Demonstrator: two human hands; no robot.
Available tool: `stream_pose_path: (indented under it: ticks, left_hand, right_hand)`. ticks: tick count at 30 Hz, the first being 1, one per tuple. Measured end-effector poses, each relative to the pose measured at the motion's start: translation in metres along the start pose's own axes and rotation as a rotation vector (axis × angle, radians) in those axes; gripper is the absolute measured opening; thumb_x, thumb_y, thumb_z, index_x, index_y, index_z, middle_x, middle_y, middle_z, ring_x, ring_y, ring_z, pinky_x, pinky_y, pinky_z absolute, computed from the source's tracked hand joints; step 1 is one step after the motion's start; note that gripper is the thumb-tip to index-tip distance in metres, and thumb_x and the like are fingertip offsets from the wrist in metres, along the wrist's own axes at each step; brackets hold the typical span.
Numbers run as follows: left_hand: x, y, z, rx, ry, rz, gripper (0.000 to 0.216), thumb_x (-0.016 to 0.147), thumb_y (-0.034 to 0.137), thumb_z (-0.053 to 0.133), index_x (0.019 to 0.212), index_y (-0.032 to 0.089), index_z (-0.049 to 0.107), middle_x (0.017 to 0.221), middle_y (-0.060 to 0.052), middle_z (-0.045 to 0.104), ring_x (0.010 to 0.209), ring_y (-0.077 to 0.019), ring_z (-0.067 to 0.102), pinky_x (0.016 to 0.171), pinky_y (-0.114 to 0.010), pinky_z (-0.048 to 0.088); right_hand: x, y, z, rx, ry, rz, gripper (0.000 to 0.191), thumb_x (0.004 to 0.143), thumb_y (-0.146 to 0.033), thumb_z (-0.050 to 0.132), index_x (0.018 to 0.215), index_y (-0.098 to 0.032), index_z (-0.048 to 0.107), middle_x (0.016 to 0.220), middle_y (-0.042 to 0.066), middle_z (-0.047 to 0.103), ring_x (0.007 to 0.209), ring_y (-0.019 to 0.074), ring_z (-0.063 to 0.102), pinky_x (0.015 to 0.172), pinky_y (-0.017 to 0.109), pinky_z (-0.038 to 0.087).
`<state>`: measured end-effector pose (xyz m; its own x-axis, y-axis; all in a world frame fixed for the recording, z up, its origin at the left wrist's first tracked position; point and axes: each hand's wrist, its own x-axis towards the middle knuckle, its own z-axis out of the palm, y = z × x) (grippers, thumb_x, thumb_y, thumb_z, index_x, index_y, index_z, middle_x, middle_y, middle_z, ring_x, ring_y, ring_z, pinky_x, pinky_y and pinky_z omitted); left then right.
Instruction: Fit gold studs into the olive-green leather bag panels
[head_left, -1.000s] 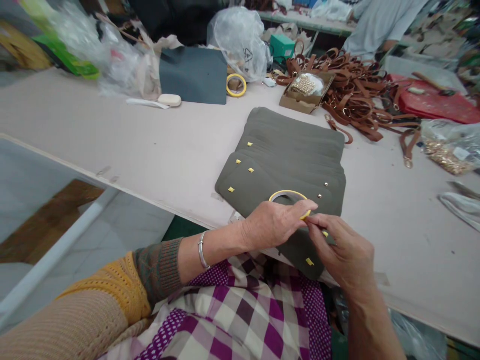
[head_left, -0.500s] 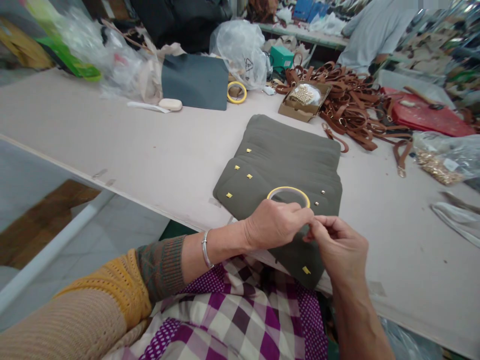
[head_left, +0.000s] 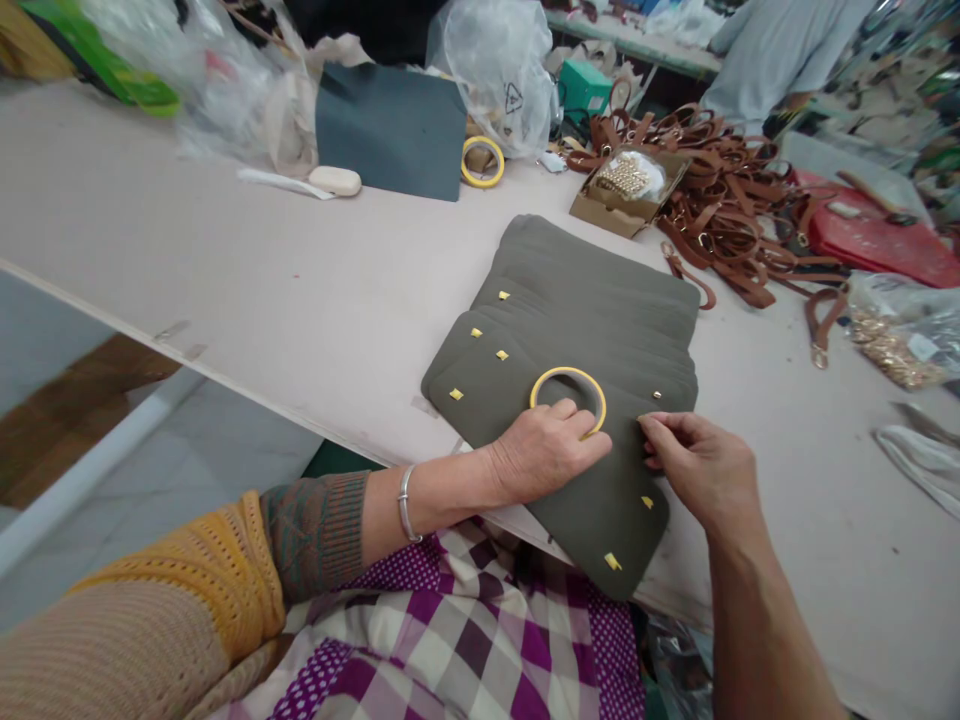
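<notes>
Dark grey-green panels (head_left: 585, 290), soft-looking and cut to shape, lie stacked at the table's near edge. Several small yellow tape pieces (head_left: 502, 355) are stuck on their left side and near corner. My left hand (head_left: 551, 455) is closed on a roll of yellow tape (head_left: 568, 372), held over the panels. My right hand (head_left: 701, 465) pinches a small bit of yellow tape (head_left: 642, 421) between thumb and forefinger, close to the panels' right edge. Just above those fingers a small metal stud (head_left: 657, 395) shows on the panel; the fingers may cover another.
Behind the panels are a box of gold-coloured hardware (head_left: 626, 190), a heap of brown straps (head_left: 720, 200) and a second tape roll (head_left: 483, 162). A dark blue-grey sheet (head_left: 390, 130) stands at the back left. On the right lies a bag of metal parts (head_left: 900, 340).
My hands were together over the panels; now they are apart. The right has moved right with a bit of tape, the left slightly left with the roll. The view has shifted a little.
</notes>
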<state>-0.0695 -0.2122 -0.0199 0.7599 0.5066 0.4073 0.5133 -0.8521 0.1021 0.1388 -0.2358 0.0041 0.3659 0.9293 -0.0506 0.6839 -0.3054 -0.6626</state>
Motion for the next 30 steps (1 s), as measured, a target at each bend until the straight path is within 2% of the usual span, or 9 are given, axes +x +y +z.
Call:
stream_pose_path:
  ticks: [3,6,8,11,13,18,20,24,30]
  left_hand:
    - [0.000,0.001,-0.001,-0.015,0.010,-0.003,0.023,0.099,0.020,0.033,0.089,0.018,0.053,0.088,-0.005,0.057,0.082,-0.0201,0.050,0.067,-0.032,0.044]
    - [0.000,0.000,-0.001,-0.026,0.008,-0.009,0.022,0.098,0.020,0.034,0.089,0.018,0.054,0.088,-0.005,0.057,0.082,-0.0198,0.050,0.066,-0.032,0.043]
    - [-0.001,0.000,-0.001,-0.030,0.004,-0.011,0.022,0.098,0.020,0.034,0.090,0.018,0.054,0.089,-0.005,0.057,0.082,-0.0195,0.050,0.066,-0.032,0.043]
    - [-0.001,0.000,-0.001,-0.035,-0.002,-0.015,0.022,0.098,0.020,0.034,0.090,0.018,0.054,0.089,-0.005,0.057,0.082,-0.0194,0.050,0.066,-0.031,0.043]
    - [-0.001,0.000,-0.001,-0.038,-0.004,-0.019,0.023,0.098,0.020,0.033,0.091,0.018,0.054,0.090,-0.005,0.057,0.083,-0.0197,0.050,0.067,-0.031,0.044]
    - [-0.001,0.002,-0.001,-0.051,-0.005,-0.058,0.023,0.099,0.020,0.031,0.093,0.018,0.053,0.097,-0.007,0.057,0.093,-0.0214,0.050,0.074,-0.032,0.045]
    - [0.001,0.002,-0.001,-0.051,-0.010,-0.063,0.024,0.099,0.021,0.030,0.095,0.017,0.053,0.098,-0.007,0.057,0.097,-0.0219,0.050,0.077,-0.033,0.045]
    - [0.005,-0.002,-0.002,-0.024,-0.023,-0.042,0.024,0.098,0.020,0.031,0.096,0.017,0.054,0.097,-0.007,0.057,0.092,-0.0223,0.050,0.076,-0.035,0.044]
    - [-0.001,-0.010,-0.009,-0.007,-0.033,0.014,0.021,0.095,0.017,0.037,0.093,0.016,0.058,0.090,-0.007,0.059,0.085,-0.0218,0.051,0.075,-0.036,0.043]
  right_hand:
    - [0.003,-0.005,0.003,-0.237,0.065,-0.095,0.024,0.078,-0.041,0.060,0.080,-0.020,0.072,0.062,0.003,0.069,0.056,0.0209,0.066,0.063,0.035,0.053]
    - [0.007,-0.007,0.006,-0.340,0.114,-0.182,0.021,0.078,-0.038,0.058,0.075,-0.021,0.071,0.063,0.004,0.070,0.062,0.0230,0.068,0.068,0.037,0.052]
    - [0.008,-0.005,0.007,-0.312,0.095,-0.161,0.023,0.078,-0.039,0.059,0.084,-0.019,0.070,0.063,0.003,0.070,0.058,0.0220,0.067,0.065,0.036,0.053]
    - [0.006,0.000,0.003,-0.132,0.076,-0.073,0.040,0.079,-0.044,0.062,0.107,-0.016,0.063,0.063,0.001,0.069,0.050,0.0196,0.064,0.053,0.033,0.053]
    - [0.001,0.004,-0.001,-0.050,0.101,-0.099,0.040,0.082,-0.047,0.060,0.108,-0.016,0.062,0.067,0.002,0.069,0.052,0.0185,0.065,0.052,0.031,0.053]
    - [-0.005,0.012,-0.002,-0.367,0.171,-0.548,0.030,0.091,-0.041,0.051,0.090,-0.018,0.070,0.080,0.007,0.072,0.073,0.0207,0.068,0.069,0.033,0.052]
    - [-0.003,0.012,0.003,-0.461,0.194,-0.632,0.031,0.093,-0.038,0.049,0.089,-0.017,0.071,0.084,0.009,0.072,0.075,0.0215,0.067,0.069,0.033,0.050]
    - [0.004,0.009,0.010,-0.494,0.217,-0.547,0.031,0.091,-0.037,0.049,0.086,-0.018,0.072,0.080,0.008,0.071,0.072,0.0215,0.065,0.069,0.033,0.048]
    - [0.009,0.001,0.011,-0.441,0.145,-0.338,0.023,0.084,-0.038,0.054,0.081,-0.022,0.070,0.074,0.003,0.067,0.069,0.0199,0.062,0.067,0.032,0.044]
